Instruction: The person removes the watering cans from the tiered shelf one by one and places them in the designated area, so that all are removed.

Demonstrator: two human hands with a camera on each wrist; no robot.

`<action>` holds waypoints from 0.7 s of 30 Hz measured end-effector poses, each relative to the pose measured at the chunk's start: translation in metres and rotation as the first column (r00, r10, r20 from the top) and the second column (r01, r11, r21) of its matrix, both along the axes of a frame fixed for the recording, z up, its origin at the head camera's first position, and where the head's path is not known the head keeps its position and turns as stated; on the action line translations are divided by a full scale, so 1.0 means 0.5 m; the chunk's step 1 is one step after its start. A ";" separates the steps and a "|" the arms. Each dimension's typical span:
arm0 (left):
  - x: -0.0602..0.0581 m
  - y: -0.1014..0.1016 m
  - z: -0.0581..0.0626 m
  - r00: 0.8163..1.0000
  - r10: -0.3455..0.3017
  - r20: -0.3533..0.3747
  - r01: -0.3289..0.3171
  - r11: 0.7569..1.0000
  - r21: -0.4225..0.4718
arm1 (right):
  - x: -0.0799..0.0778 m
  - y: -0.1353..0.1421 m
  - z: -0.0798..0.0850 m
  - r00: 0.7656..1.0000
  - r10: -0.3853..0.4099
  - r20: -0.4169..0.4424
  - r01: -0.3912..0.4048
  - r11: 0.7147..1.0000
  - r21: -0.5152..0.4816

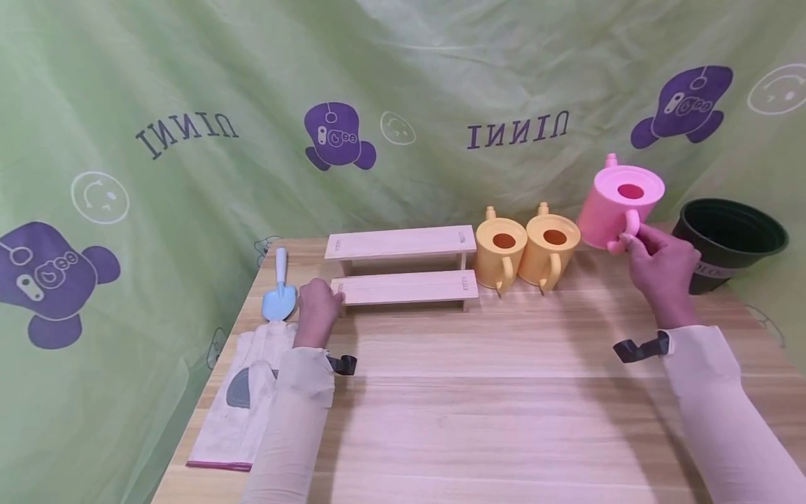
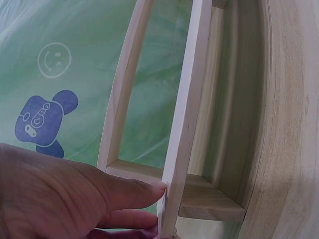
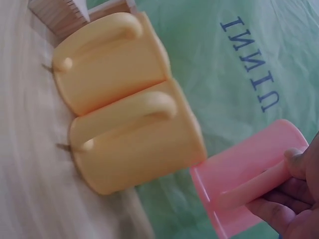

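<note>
My right hand point(image 1: 664, 273) grips the handle of a pink watering can point(image 1: 620, 199), held up above the table's back right. In the right wrist view, thumb and fingers wrap the pink handle point(image 3: 259, 186). Left of it, two yellow watering cans point(image 1: 500, 252) point(image 3: 134, 134) stand side by side with their handles facing me. At the left end of a two-step wooden shelf point(image 1: 403, 287), my left hand point(image 1: 319, 308) pinches the lower board's end. The left wrist view shows the thumb point(image 2: 134, 191) on one face of that board point(image 2: 182, 124), fingers behind it.
A blue toy shovel point(image 1: 279, 294) lies left of the shelf, above a pair of white gloves point(image 1: 233, 413) with a grey patch. At the right back stands a dark green plant pot point(image 1: 724, 238). A green printed curtain point(image 1: 428, 84) hangs behind the wooden table point(image 1: 478, 406).
</note>
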State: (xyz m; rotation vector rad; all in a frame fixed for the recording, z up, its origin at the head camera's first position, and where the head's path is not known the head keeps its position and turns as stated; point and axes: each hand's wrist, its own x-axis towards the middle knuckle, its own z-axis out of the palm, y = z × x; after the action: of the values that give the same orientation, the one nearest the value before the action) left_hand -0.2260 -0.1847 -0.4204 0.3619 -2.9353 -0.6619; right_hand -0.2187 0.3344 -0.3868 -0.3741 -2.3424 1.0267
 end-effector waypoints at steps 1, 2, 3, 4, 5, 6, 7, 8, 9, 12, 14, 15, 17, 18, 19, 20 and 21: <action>0.000 0.000 0.000 1.000 -0.001 0.000 0.001 1.000 0.002 | 0.000 0.001 -0.006 1.000 -0.001 0.012 0.001 1.000 -0.001; 0.000 0.000 0.000 1.000 -0.002 -0.002 0.002 1.000 0.004 | 0.000 0.002 -0.012 1.000 0.002 0.022 -0.002 1.000 -0.002; 0.000 0.000 0.000 1.000 -0.002 -0.005 0.002 1.000 0.006 | 0.000 0.002 -0.017 0.999 0.009 0.036 -0.009 1.000 -0.006; 0.001 0.000 0.000 1.000 -0.002 -0.003 0.002 1.000 0.008 | 0.001 0.003 -0.024 0.999 0.017 0.049 -0.017 1.000 -0.004; 0.001 0.000 0.000 1.000 0.000 -0.002 0.000 1.000 0.012 | 0.002 0.003 -0.030 0.998 0.021 0.058 -0.021 1.000 -0.003; 0.001 0.000 -0.001 1.000 0.002 0.000 -0.002 1.000 0.015 | 0.003 0.003 -0.036 0.997 0.027 0.070 -0.026 1.000 -0.007; 0.002 -0.001 -0.001 1.000 0.003 0.001 -0.003 1.000 0.016 | 0.004 0.003 -0.043 0.996 0.033 0.084 -0.033 0.999 -0.009; 0.002 -0.001 -0.002 1.000 0.002 -0.001 -0.002 1.000 0.016 | 0.005 0.003 -0.049 0.994 0.041 0.102 -0.040 0.999 -0.012; 0.002 -0.001 -0.003 1.000 0.002 -0.002 -0.002 1.000 0.018 | 0.006 0.004 -0.056 0.991 0.050 0.124 -0.048 0.999 -0.020; 0.001 -0.002 -0.004 1.000 -0.001 -0.008 0.001 1.000 0.018 | 0.008 0.005 -0.077 0.982 0.065 0.176 -0.059 0.997 -0.042; 0.001 -0.002 -0.004 1.000 -0.003 -0.010 0.004 1.000 0.022 | 0.009 0.005 -0.091 0.978 0.066 0.200 -0.057 0.997 -0.049; 0.001 -0.002 -0.004 1.000 -0.004 -0.012 0.004 1.000 0.023 | 0.009 0.005 -0.098 0.976 0.063 0.208 -0.054 0.997 -0.050; 0.002 -0.002 -0.003 1.000 -0.006 -0.015 0.007 1.000 0.022 | 0.009 0.003 -0.108 0.976 0.056 0.209 -0.047 0.998 -0.047; 0.002 -0.002 -0.002 1.000 -0.008 -0.017 0.008 1.000 0.022 | 0.009 0.002 -0.112 0.976 0.056 0.211 -0.046 0.998 -0.048; 0.003 -0.001 -0.002 1.000 -0.008 -0.018 0.008 1.000 0.023 | 0.009 0.001 -0.116 0.976 0.057 0.209 -0.048 0.998 -0.051; 0.003 -0.001 -0.002 1.000 -0.008 -0.018 0.009 1.000 0.024 | 0.010 0.000 -0.119 0.975 0.064 0.214 -0.051 0.997 -0.064; 0.004 -0.001 -0.002 1.000 -0.009 -0.020 0.009 1.000 0.023 | 0.011 -0.001 -0.122 0.974 0.069 0.216 -0.054 0.996 -0.073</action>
State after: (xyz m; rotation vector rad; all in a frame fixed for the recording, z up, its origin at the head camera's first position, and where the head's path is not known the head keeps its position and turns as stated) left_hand -0.2242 -0.1852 -0.4214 0.3423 -2.9150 -0.6966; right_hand -0.2133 0.3337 -0.4476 -0.4633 -2.5326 1.1467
